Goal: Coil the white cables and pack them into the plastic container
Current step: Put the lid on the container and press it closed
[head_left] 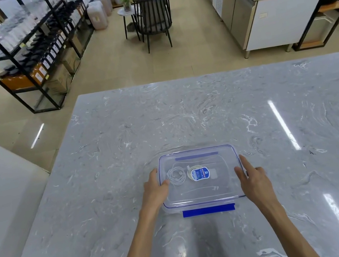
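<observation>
Flanking the plastic container (204, 198) from either short end, the person's two hands sit level with each other on the marble worktop (274, 125). From the head camera, the container's long axis runs left to right across the body, so each hand meets one short side. A clear lid (205, 189) with a blue seal line lies on top, and a blue latch flap (209, 210) on the near long side hangs open toward the person.

The left hand (154, 188) presses its fingers against the left rim, thumb hooked over the lid's edge. The right hand (252, 178) mirrors it on the right rim, fingers extended along the side, thumb on the lid. Neither is closed around anything; both are spread and flat against the box.

Inside, toward the left half, lie a coiled white cable (176, 176) and a second coil (190, 172), partly under the lid's blue sticker (200, 174). Packing looks finished; I judge the next move to be pressing the lid down, then reaching for the near latch, about equally close to both hands.
</observation>
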`<state>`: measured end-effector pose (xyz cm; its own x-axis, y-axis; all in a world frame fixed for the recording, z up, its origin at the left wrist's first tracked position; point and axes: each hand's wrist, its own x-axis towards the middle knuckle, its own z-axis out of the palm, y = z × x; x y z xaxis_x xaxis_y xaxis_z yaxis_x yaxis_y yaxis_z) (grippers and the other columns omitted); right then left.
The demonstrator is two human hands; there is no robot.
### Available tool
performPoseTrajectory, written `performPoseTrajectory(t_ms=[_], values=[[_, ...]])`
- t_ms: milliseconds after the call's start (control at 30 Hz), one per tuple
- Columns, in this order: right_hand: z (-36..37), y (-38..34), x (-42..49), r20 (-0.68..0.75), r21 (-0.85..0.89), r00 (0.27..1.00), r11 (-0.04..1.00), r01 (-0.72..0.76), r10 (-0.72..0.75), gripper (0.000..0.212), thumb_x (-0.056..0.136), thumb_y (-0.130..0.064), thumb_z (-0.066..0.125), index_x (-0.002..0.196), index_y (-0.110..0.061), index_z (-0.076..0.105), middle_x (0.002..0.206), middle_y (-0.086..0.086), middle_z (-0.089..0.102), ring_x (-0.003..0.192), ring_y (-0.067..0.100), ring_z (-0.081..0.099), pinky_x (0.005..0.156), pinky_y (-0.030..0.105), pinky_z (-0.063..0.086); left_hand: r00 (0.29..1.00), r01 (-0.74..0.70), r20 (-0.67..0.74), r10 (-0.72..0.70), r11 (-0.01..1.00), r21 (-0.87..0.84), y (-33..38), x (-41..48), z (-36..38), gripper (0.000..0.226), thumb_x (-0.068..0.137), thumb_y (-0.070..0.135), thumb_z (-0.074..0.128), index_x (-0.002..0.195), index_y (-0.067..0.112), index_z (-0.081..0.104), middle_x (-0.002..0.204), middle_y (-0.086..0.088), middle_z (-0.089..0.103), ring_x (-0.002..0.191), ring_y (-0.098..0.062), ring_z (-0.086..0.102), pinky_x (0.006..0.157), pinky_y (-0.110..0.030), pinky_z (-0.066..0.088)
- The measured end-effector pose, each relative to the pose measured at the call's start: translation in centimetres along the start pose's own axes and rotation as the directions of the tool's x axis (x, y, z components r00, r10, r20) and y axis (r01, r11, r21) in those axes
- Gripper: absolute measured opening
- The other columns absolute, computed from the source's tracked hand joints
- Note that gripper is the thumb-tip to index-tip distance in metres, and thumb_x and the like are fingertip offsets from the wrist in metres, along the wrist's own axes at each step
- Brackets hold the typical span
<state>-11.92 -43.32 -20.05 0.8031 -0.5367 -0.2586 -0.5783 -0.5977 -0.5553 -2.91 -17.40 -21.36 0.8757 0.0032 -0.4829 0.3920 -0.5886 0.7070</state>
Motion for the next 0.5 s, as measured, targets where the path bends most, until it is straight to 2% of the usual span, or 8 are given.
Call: performPoseTrajectory(t_ms=[67,133,233,300,433,500], values=[[0.2,-0.5,-0.2,-0.007,-0.010,1.000,1.000,-0.002,0.002,0.051,0.101,-0.044,0.033,0.150,-0.030,0.028,0.128,0.017,0.048,0.101,0.028,0.058,0.092,0.040,0.051,0.999,-0.036,-0.012,0.036,0.999,0.014,-0.1,-0.1,0.0,0.049,0.095,0.021,0.053,0.143,0.020,0.041,0.138,-0.007,0.056,0.115,-0.026,0.058,0.101,-0.038,0.047],[0.5,-0.8,-0.4,-0.060,-0.010,0.998,1.000,0.011,-0.011,0.050,0.102,-0.039,0.035,0.150,-0.026,0.032,0.124,0.018,0.049,0.102,0.030,0.057,0.094,0.042,0.050,0.998,-0.065,-0.025,0.066,0.998,0.024,0.0,-0.3,0.0,0.038,0.094,0.018,0.055,0.131,0.019,0.051,0.127,-0.007,0.064,0.097,-0.020,0.060,0.088,-0.031,0.049],[0.6,-0.5,-0.4,-0.123,-0.030,0.991,0.999,0.042,-0.045,0.047,0.102,-0.030,0.039,0.148,-0.020,0.036,0.114,0.022,0.051,0.098,0.034,0.055,0.093,0.046,0.051,0.998,-0.055,-0.035,0.056,0.998,0.037,0.1,-0.5,0.3,0.040,0.095,0.024,0.056,0.134,0.020,0.050,0.128,-0.010,0.057,0.092,-0.020,0.056,0.084,-0.027,0.045],[0.5,-0.2,-0.3,-0.122,-0.018,0.992,0.999,0.037,-0.039,0.046,0.102,-0.027,0.040,0.148,-0.019,0.037,0.108,0.024,0.052,0.095,0.037,0.055,0.091,0.046,0.051,0.999,-0.021,-0.039,0.024,0.998,0.067,0.1,-0.5,0.7,0.038,0.095,0.029,0.056,0.132,0.021,0.051,0.128,-0.015,0.048,0.091,-0.026,0.058,0.089,-0.028,0.045],[0.2,0.2,-0.4,-0.067,0.013,0.998,1.000,-0.008,0.009,0.047,0.102,-0.032,0.039,0.148,-0.023,0.036,0.111,0.024,0.051,0.094,0.035,0.056,0.093,0.042,0.049,0.999,-0.040,-0.012,0.041,0.998,0.047,-0.1,-0.5,1.1,0.029,0.095,0.024,0.057,0.122,0.016,0.058,0.119,-0.021,0.059,0.097,-0.035,0.064,0.094,-0.044,0.053],[0.2,0.2,-0.4,-0.050,0.036,0.998,0.999,-0.022,0.024,0.048,0.102,-0.036,0.039,0.148,-0.025,0.036,0.113,0.022,0.051,0.094,0.034,0.057,0.093,0.041,0.048,0.999,-0.031,-0.020,0.032,0.999,0.032,-0.1,-0.4,1.2,0.029,0.094,0.023,0.059,0.123,0.017,0.059,0.121,-0.018,0.059,0.101,-0.034,0.063,0.095,-0.045,0.052]])
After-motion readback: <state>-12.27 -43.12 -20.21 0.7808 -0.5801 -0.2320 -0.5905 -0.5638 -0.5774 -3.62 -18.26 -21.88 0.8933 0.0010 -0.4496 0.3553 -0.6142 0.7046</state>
